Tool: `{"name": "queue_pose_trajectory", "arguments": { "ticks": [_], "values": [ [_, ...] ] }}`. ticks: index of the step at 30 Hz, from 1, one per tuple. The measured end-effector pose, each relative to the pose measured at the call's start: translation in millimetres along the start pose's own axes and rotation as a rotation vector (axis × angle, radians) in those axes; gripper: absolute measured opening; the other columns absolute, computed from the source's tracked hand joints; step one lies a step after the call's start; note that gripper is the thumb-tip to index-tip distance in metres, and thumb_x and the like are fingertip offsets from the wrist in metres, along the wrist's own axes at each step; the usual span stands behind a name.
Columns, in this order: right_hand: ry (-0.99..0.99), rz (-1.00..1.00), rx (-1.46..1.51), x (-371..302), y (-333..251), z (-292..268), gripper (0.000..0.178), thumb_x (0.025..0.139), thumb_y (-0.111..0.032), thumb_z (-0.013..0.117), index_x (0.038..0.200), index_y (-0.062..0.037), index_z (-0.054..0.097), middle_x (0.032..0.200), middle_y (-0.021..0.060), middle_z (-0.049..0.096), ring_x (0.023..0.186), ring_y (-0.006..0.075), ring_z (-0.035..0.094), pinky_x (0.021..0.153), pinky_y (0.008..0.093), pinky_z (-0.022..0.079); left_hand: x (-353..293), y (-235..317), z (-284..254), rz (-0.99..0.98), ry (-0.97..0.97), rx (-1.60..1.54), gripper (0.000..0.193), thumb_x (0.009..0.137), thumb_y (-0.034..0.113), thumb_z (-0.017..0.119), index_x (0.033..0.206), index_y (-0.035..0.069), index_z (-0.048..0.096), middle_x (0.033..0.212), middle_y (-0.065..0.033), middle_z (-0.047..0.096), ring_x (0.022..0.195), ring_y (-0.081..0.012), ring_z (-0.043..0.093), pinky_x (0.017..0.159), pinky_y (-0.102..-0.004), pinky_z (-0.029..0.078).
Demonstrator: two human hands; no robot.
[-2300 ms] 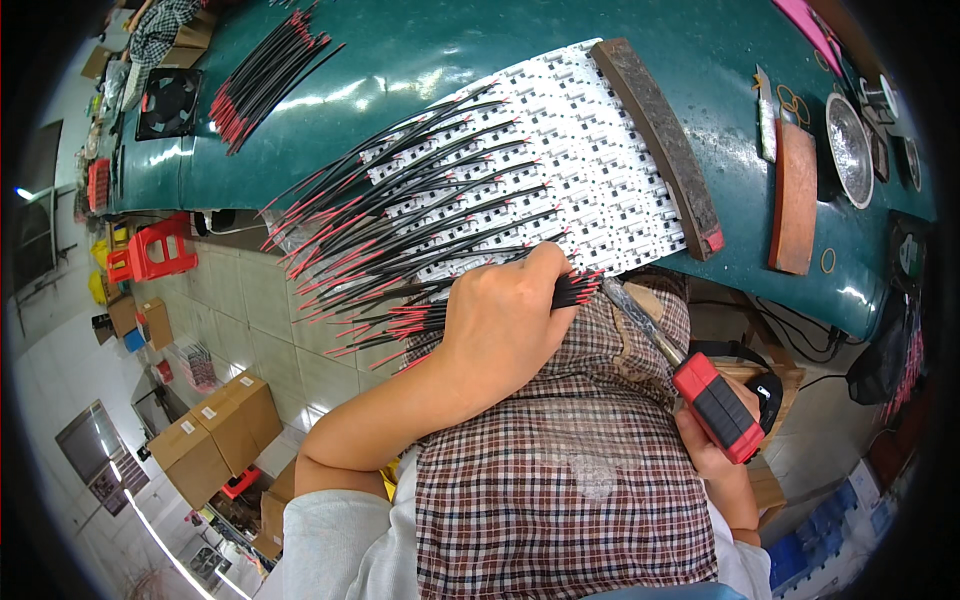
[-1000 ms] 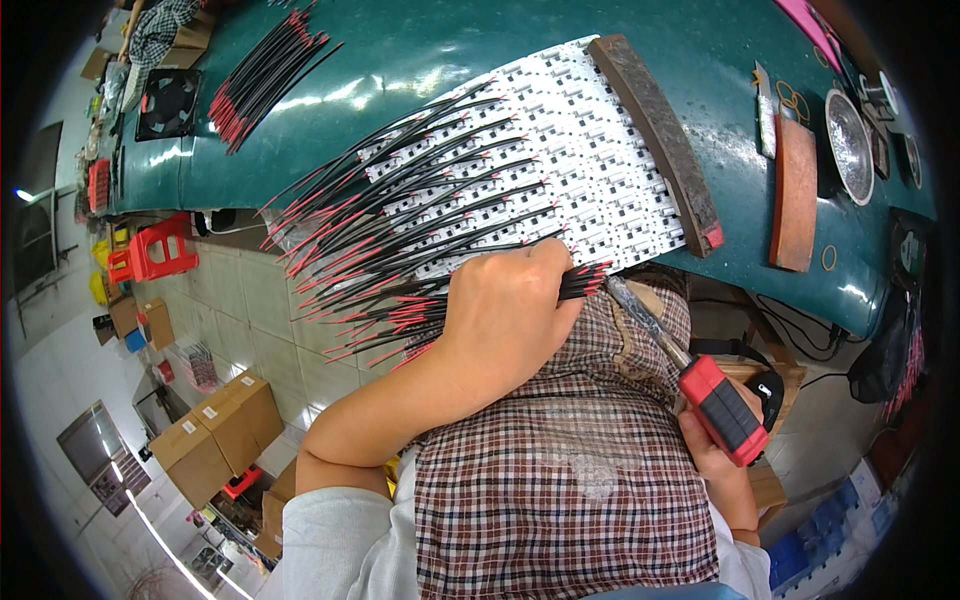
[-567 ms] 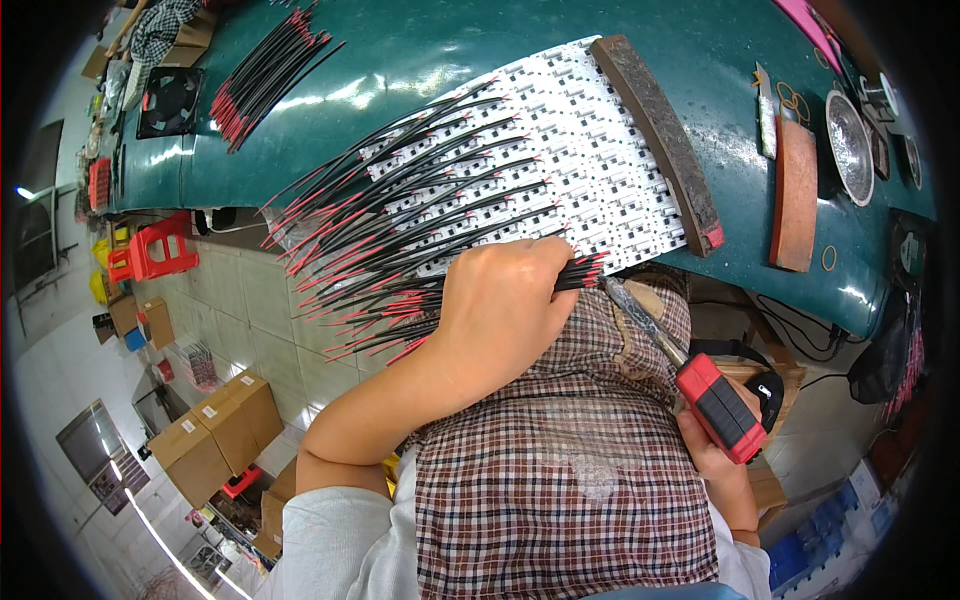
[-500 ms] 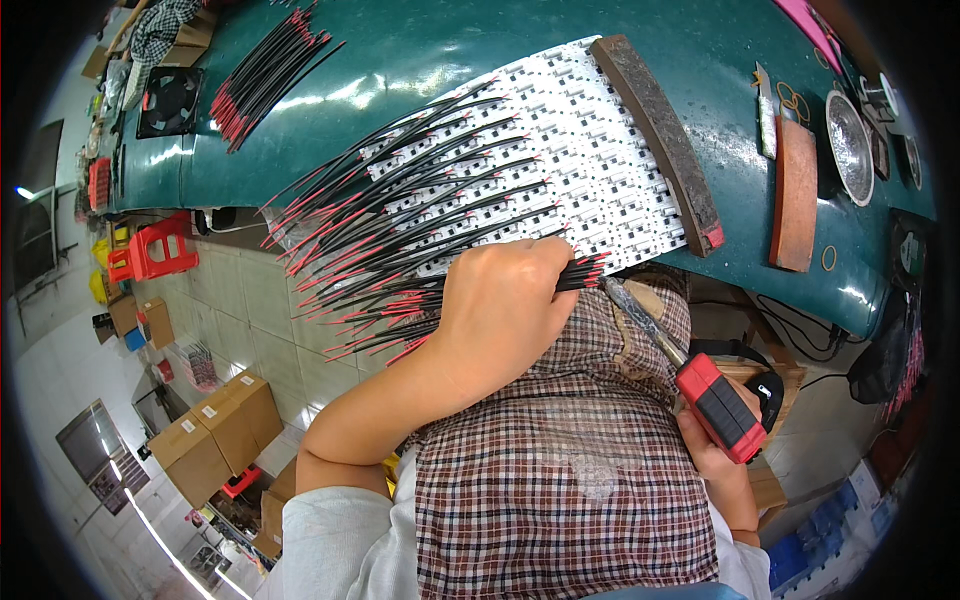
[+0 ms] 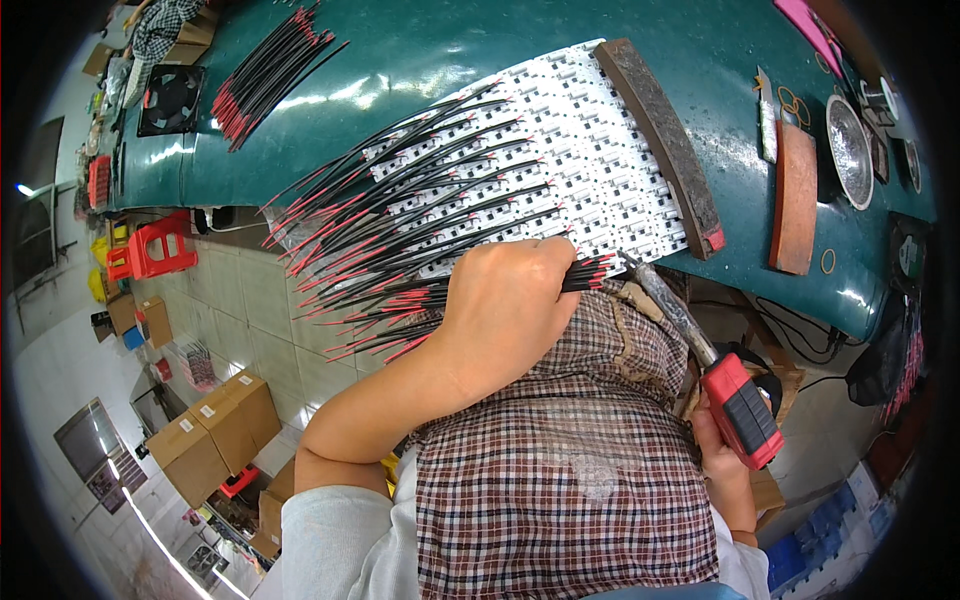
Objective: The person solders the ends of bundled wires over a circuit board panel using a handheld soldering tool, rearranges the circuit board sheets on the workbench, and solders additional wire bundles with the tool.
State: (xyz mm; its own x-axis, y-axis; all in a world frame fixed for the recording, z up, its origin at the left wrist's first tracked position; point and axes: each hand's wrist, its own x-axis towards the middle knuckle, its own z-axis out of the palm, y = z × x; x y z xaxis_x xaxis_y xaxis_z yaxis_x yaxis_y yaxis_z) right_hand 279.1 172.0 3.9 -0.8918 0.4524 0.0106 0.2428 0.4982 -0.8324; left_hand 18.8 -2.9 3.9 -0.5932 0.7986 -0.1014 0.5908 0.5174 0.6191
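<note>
My left hand [image 5: 505, 315] is closed around a bundle of black wires [image 5: 588, 273] with red ends, at the near edge of a white circuit board panel [image 5: 580, 130]. In my right hand [image 5: 715, 440] is a soldering iron [image 5: 742, 410] with a red and black handle. Its tip points up and left, close to the bundle's right ends and the panel's lower edge; whether it touches cannot be made out. Rows of black wires [image 5: 400, 205] lie across the panel's left part, their red ends hanging over the table edge. A dark bar [image 5: 660, 150] lies along the panel's right side.
The green table [image 5: 420, 50] carries another wire bundle [image 5: 270, 75] and a black fan [image 5: 172, 100] at the left. A reddish block [image 5: 795, 195], a metal bowl [image 5: 850, 150] and rubber bands [image 5: 793, 105] lie at the right. Cardboard boxes [image 5: 215, 425] and a red stool [image 5: 160, 247] stand on the floor.
The soldering iron has moved up and to the right with my right hand, its tip now nearer the panel's edge. My left hand and its wires have barely shifted.
</note>
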Motion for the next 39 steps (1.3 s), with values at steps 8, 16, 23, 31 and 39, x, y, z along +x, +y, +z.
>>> {"name": "queue_pose_trajectory", "arguments": {
  "ticks": [8, 16, 23, 31, 39],
  "values": [
    [0.048, 0.107, -0.027, -8, 15, -5, 0.022, 0.085, -0.02, 0.077, 0.094, -0.0008, 0.069, 0.081, 0.0106, 0.065, 0.066, 0.0264, 0.062, 0.062, 0.0351, 0.049, 5, -6, -14, -0.014, -0.094, -0.089, 0.018, 0.084, 0.011, 0.072, 0.096, 0.002, 0.062, 0.08, -0.0163, 0.069, 0.069, -0.0357, 0.067, 0.062, -0.0448, 0.053],
    [0.119, 0.202, 0.119, 18, 3, -3, 0.019, 0.085, -0.015, 0.077, 0.095, -0.0005, 0.07, 0.081, 0.0084, 0.064, 0.069, 0.0216, 0.062, 0.064, 0.0337, 0.049, 42, -18, -97, 0.05, 0.453, 0.155, 0.017, 0.101, 0.01, 0.06, 0.112, 0.0, 0.068, 0.086, -0.0068, 0.071, 0.071, -0.0097, 0.064, 0.06, -0.0256, 0.049],
    [0.154, 0.14, 0.195, 53, 4, 12, 0.017, 0.081, -0.004, 0.076, 0.097, -0.0011, 0.07, 0.083, 0.0076, 0.065, 0.072, 0.0208, 0.064, 0.067, 0.0329, 0.051, 84, -34, -82, -0.188, 0.036, -0.158, 0.019, 0.098, 0.017, 0.066, 0.105, -0.002, 0.064, 0.072, -0.0073, 0.068, 0.062, -0.0119, 0.06, 0.061, -0.0296, 0.046],
    [0.133, 0.178, 0.193, 89, -5, 20, 0.019, 0.08, -0.001, 0.076, 0.099, -0.0007, 0.071, 0.085, 0.0075, 0.069, 0.074, 0.0189, 0.066, 0.069, 0.0326, 0.052, 109, -55, -67, -0.177, 0.024, -0.187, 0.021, 0.096, 0.017, 0.066, 0.1, -0.003, 0.063, 0.087, -0.011, 0.072, 0.073, -0.0149, 0.067, 0.071, -0.0317, 0.051],
    [0.09, 0.345, 0.242, 112, -19, 27, 0.017, 0.082, -0.001, 0.076, 0.098, -0.0017, 0.071, 0.084, 0.0073, 0.069, 0.073, 0.0161, 0.066, 0.068, 0.0325, 0.053, 119, -63, -70, -0.186, -0.046, -0.29, 0.02, 0.098, 0.014, 0.062, 0.111, 0.001, 0.068, 0.086, -0.007, 0.073, 0.062, -0.0126, 0.061, 0.059, -0.0307, 0.047]
  ]
}}
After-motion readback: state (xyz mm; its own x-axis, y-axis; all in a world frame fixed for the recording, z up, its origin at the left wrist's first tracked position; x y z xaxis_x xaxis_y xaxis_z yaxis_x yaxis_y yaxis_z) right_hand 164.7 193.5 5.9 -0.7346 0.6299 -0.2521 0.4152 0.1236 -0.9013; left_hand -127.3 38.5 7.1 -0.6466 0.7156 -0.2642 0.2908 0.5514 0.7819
